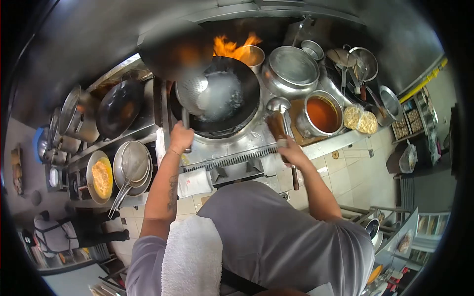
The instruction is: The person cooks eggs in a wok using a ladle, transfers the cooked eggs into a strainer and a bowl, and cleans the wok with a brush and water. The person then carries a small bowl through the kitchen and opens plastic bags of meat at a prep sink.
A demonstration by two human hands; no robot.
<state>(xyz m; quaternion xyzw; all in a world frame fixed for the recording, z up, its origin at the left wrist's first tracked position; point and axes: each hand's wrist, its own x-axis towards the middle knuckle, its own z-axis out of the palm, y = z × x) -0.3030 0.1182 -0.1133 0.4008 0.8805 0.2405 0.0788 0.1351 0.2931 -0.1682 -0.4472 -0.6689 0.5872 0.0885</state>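
My left hand (pixel 182 138) is closed around the handle of a perforated skimmer (pixel 191 93), whose bowl is over the left side of a large black wok (pixel 247 89). Steam and bubbling liquid blur the wok's middle. Above and left of it, a dark round pan-like shape (pixel 173 49) looks smeared. My right hand (pixel 292 151) is closed on a brown brush (pixel 276 126), held over the stove's front edge. A ladle (pixel 279 104) lies right beside the brush; its handle runs down near my right hand, and I cannot tell whether the fingers touch it.
Flames (pixel 232 48) rise behind the wok. To the right stand a pot of red-orange sauce (pixel 323 114), a lidded pot (pixel 294 66) and bagged noodles (pixel 360 120). Left are another wok (pixel 120 109), strainers (pixel 135 160) and a bowl of yellow food (pixel 102 178). A person (pixel 57 234) is at lower left.
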